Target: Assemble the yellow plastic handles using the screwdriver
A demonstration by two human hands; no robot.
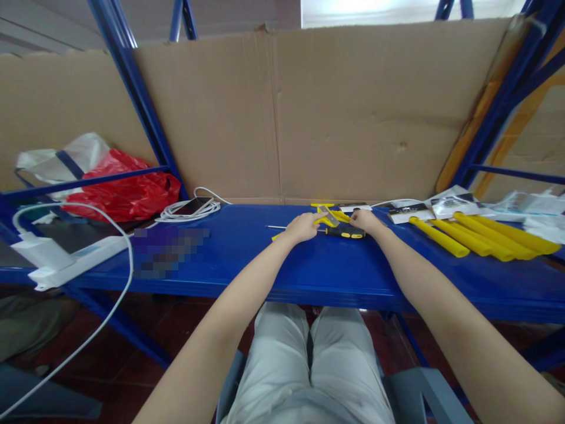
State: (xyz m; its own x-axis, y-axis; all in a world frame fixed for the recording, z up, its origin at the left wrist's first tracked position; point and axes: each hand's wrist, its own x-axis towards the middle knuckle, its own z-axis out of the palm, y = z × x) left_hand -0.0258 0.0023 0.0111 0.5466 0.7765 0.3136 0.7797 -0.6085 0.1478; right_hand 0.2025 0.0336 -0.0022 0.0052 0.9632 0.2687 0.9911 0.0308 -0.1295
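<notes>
Left grip [302,228]: closed on the near end of the yellow tool [329,217].
Right grip [364,220]: bent down beside the yellow piece [342,217]; whether it pinches it or only touches it, I cannot tell.
Trousers [282,347]: pale, on the near side of the tabletop [247,259], cut off below.
Tabletop: blue; one patch on the left is blurred out and unreadable.
Screwdriver [346,232]: lies between the grips, handle to the right, tip to the left; the left grip hides mid-shaft. Probably stiff and weightiest at the handle, which looks the best hold.
Yellow tool: slants away from the left grip, a flat grey part along it; raised or resting on the tabletop, I cannot tell. Likely light and rigid, perhaps smooth enough to slip; the yellow body is the safer hold, in case the grey part is sharp.
Yellow piece: just right of the yellow tool, partly behind it; its full shape is hard to make out.
Tubes [441,238]: yellow, overlapping, well to the right; probably light, easiest taken round the middle.
Packets [410,212]: at the tubes' far ends, print too small to read.
Cardboard [335,112]: upright along the back.
</notes>
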